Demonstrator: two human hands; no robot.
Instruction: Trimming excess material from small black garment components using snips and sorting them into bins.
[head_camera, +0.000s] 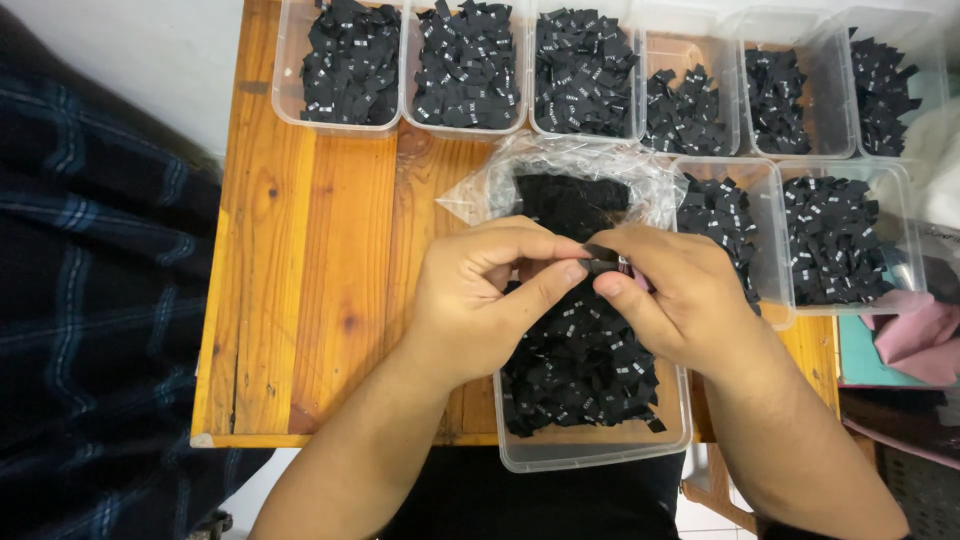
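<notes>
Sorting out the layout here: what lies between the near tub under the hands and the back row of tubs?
In the head view, a clear plastic bag of black labels lies between the near tub and the back row.

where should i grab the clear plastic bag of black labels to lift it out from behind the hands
Probably by the crumpled open top of the clear plastic bag, coming from the left over the bare wooden table. The loose film bunches there and sticks out free, while tubs of labels crowd the right and both hands block the near side.

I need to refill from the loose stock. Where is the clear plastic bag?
In the head view, the clear plastic bag lies mid-table, just beyond both hands, below the far row of tubs.
</notes>
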